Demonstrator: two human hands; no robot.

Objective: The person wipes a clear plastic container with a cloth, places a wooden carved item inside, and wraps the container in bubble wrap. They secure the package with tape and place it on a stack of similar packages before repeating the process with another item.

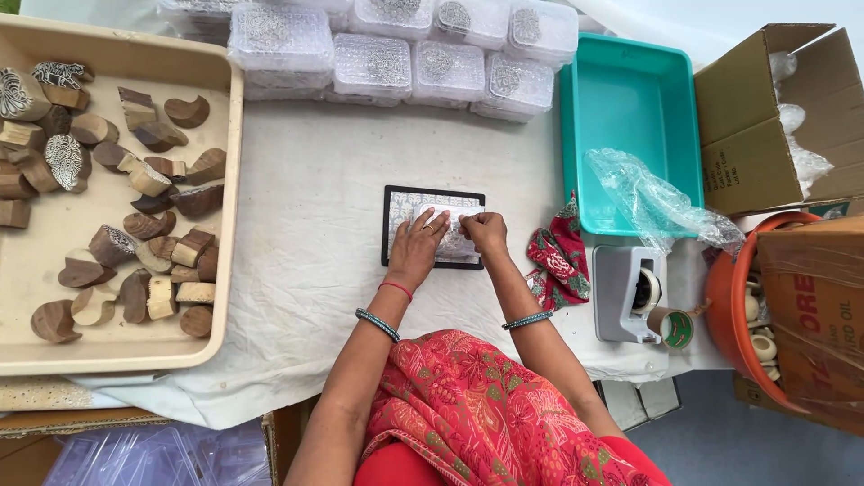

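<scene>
Left hand (pixel 416 250) flat, fingers (pixel 434 221) spread on a clear plastic box (pixel 453 236) atop a black-framed pad (pixel 400 209) mid-bench (pixel 306 189), right hand (pixel 486 230) fingers curled pinching the box's right edge, beige tray (pixel 229 180) of wooden blocks (pixel 148 229) left.

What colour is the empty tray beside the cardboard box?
The tray is teal, seen clearly in the head view.

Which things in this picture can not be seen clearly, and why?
- Small clear packet, head view: mostly under the left hand and right hand; contents unclear.
- Patterns inside the stacked clear boxes: too small.
- Cardboard box: cut off by the right edge.
</scene>
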